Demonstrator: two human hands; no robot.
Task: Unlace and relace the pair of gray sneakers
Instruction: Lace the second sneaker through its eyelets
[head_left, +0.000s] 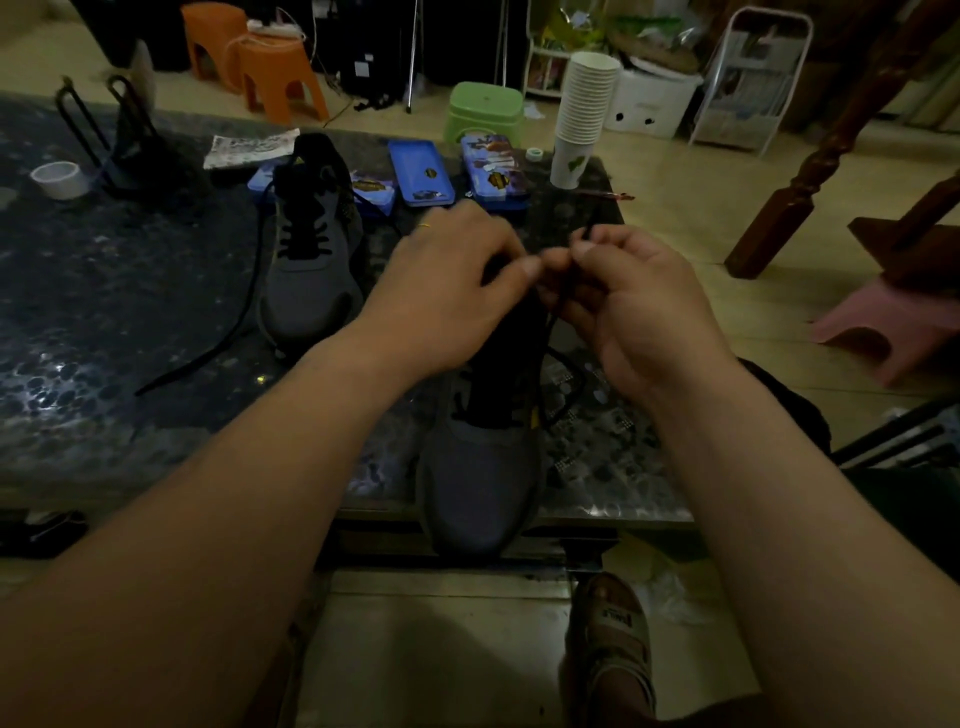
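Note:
Two gray sneakers lie on the dark patterned table (104, 291). The near sneaker (483, 493) points its toe at me over the table's front edge. Its black lace (566, 384) runs up from the eyelets to my hands. My left hand (447, 291) and my right hand (623, 301) hover over its tongue, fingertips almost meeting, each pinching the lace. The far sneaker (311, 260) sits to the left with black lacing across its lower eyelets, and a loose lace end (228, 332) trails from it toward the table's front left.
At the table's back stand a stack of paper cups (582, 119), two blue tins (421, 174), a tape roll (60, 179) and a dark metal stand (124, 145). Orange stools (260, 62), a green stool (485, 114), a pink stool (883, 322) and wooden furniture legs (810, 171) are on the floor.

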